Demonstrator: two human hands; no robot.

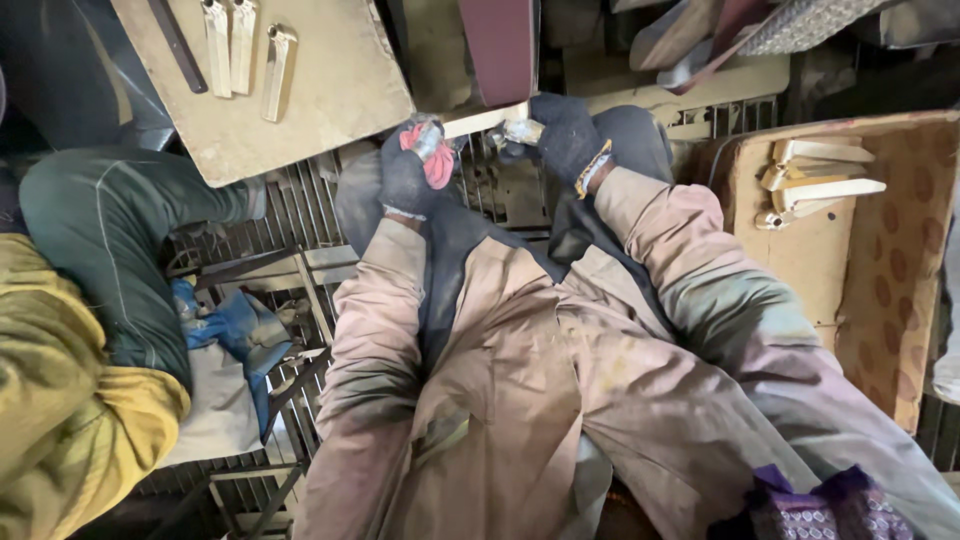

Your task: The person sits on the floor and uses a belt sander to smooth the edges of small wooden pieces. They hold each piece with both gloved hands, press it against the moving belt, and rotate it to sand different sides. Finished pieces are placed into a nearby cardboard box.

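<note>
Two gloved hands raised ahead of the knees, either side of the maroon sanding belt point(500, 45); left hand point(408, 170) just left of the belt, fingers closed round a pale metal piece wrapped in a red cloth point(437, 160); right hand point(560, 135) just right of the belt, fingers curled tight on the other end of that metal piece point(520, 130), held up beneath the belt's lower edge; cannot tell whether metal and belt touch. Left of the belt, a tan board point(330, 100) carrying three pale metal blades point(245, 55) and a dark strip, lying side by side. Well to the right of the belt, a spotted cardboard tray point(900, 250) holding a small stack of similar pale pieces point(815, 180). Far left of the belt, another person's green trouser leg point(110, 240) and yellow sleeve, with blue cloth near the grating floor. Judged from the layout: one piece in hand at the belt, some pieces set aside on each side; which lot finished and which waiting, not clear from here.
</note>
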